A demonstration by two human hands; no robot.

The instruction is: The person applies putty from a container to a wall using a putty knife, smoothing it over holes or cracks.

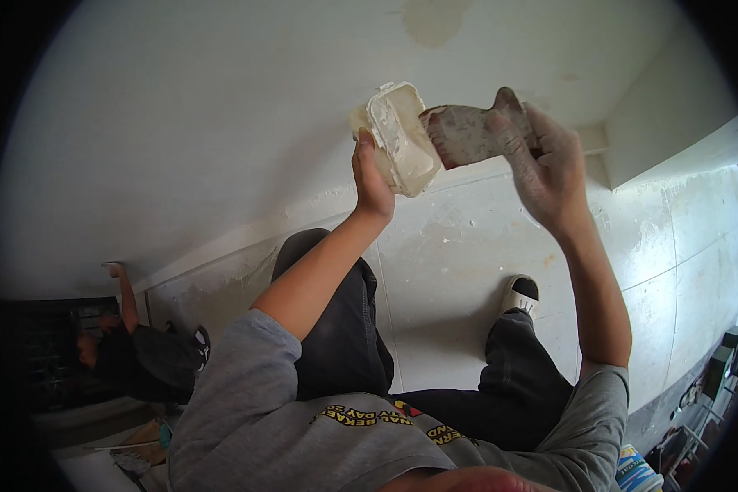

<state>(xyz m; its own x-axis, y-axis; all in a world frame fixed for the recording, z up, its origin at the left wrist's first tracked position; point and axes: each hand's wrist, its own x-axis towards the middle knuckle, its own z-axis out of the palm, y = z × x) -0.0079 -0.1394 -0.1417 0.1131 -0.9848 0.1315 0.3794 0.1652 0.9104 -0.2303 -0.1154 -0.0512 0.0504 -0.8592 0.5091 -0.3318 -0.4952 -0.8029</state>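
My left hand (pixel 372 179) is wrapped round a small off-white plastic tub (pixel 398 152), its thumb along the near side. The tub is tilted with its opening toward the right, and pale putty coats its inside and rim. In my right hand (pixel 554 168) is a wide putty knife (pixel 469 135), its blade smeared with dried putty and reddish-brown at the edge. The blade's end is right beside the tub's opening; I cannot tell whether they touch. White dust covers the fingers of my right hand.
A pale wall (pixel 205 107) with a beige patch (pixel 436 20) stands ahead, above putty-spotted floor tiles (pixel 442 287). At left, another person (pixel 143 353) reaches a hand to the wall. A labelled bucket (pixel 638 469) and piled metal items (pixel 697 439) lie at lower right.
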